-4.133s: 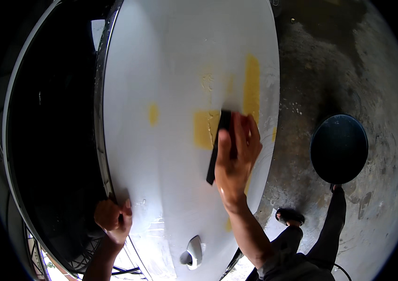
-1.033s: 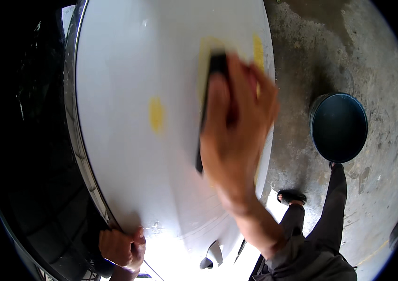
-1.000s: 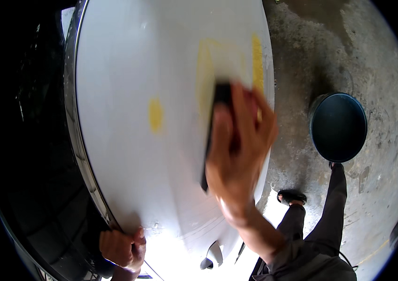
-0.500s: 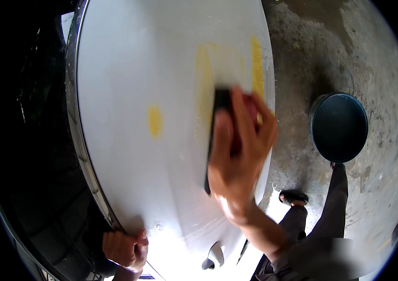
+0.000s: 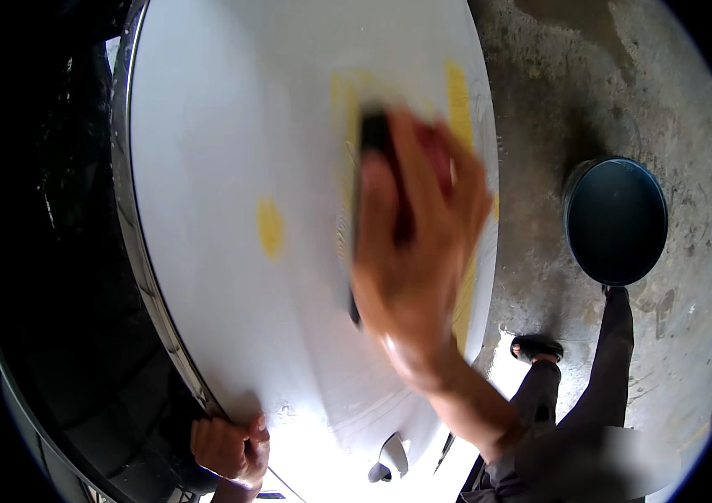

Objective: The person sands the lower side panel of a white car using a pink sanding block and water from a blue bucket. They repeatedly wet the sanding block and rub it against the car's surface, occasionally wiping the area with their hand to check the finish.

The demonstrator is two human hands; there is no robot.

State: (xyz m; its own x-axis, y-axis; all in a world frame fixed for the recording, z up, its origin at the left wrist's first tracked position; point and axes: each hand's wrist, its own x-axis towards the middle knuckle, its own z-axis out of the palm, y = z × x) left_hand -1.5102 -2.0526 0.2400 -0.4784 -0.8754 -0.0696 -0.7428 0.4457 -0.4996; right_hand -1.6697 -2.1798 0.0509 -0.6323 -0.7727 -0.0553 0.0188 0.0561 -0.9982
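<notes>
My right hand (image 5: 419, 251) presses a dark sanding block (image 5: 370, 142) flat against a white car door panel (image 5: 222, 126). The hand is blurred with motion and covers most of the block. Yellow filler patches show on the panel: a small one (image 5: 270, 228) left of the hand, and a long strip (image 5: 457, 92) above and right of it. My left hand (image 5: 226, 446) grips the chrome window-edge trim (image 5: 134, 243) at the lower left. A door handle (image 5: 389, 457) sits near the bottom edge.
A dark round bucket (image 5: 616, 220) stands on the stained concrete floor (image 5: 557, 101) to the right. My leg in dark trousers (image 5: 599, 377) and a sandalled foot (image 5: 538, 347) are below it. The dark window opening (image 5: 54, 277) lies left of the panel.
My right hand has slid the sanding block up the panel over the yellow filler since half a second ago. The left hand has stayed on the trim.
</notes>
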